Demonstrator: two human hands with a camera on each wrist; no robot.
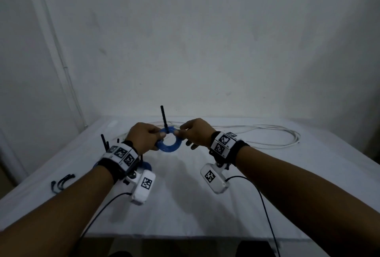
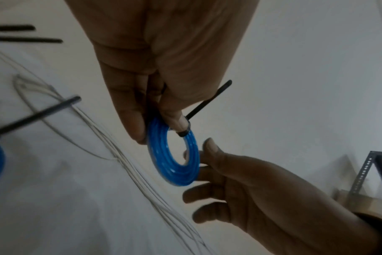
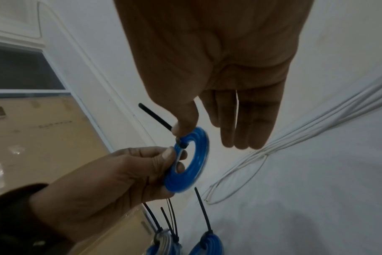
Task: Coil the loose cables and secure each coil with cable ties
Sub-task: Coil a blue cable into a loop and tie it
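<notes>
A small blue cable coil [image 1: 170, 147] hangs above the white-covered table [image 1: 185, 205], held between both hands. A black cable tie [image 1: 164, 117] wraps its top, and the tail sticks straight up. My left hand [image 1: 159, 136] grips the coil's left side, thumb on the face and fingers through the hole, as the right wrist view shows on the coil [image 3: 185, 165]. My right hand [image 1: 181, 132] pinches the rim beside the tie head [image 3: 181, 144] with thumb and forefinger; its other fingers hang straight. In the left wrist view the tie tail [image 2: 209, 101] points away from the coil [image 2: 175, 163].
A loose white cable [image 1: 267, 133] sprawls across the far right of the table. Two tied blue coils [image 3: 207, 245] with upright tie tails lie under my left wrist. Spare black ties [image 1: 61, 181] rest near the left table edge. A wall stands close behind.
</notes>
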